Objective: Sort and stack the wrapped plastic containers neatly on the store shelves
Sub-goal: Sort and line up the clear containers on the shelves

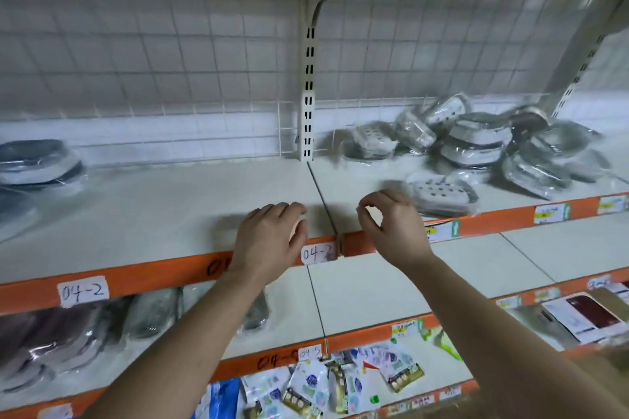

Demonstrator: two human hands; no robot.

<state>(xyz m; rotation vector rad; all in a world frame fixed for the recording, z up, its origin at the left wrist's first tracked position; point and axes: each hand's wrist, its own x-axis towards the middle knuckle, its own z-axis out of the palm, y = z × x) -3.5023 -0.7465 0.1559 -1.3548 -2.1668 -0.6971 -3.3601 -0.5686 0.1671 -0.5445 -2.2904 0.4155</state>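
Left hand (269, 238) and right hand (391, 224), each grip loosely curled and empty, hover over smooth white shelf (153, 214).

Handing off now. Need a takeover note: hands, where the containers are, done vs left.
Left hand: fingers loosely curled, holds nothing, over the front edge of the shelf.
Right hand: fingers loosely curled, holds nothing, just left of the lone wrapped container.
Containers: jumbled pile at the right rear of the shelf; stack at far left.
Done: seemingly only that stack.
Left: lone wrapped container and the whole jumbled pile to sort and stack.
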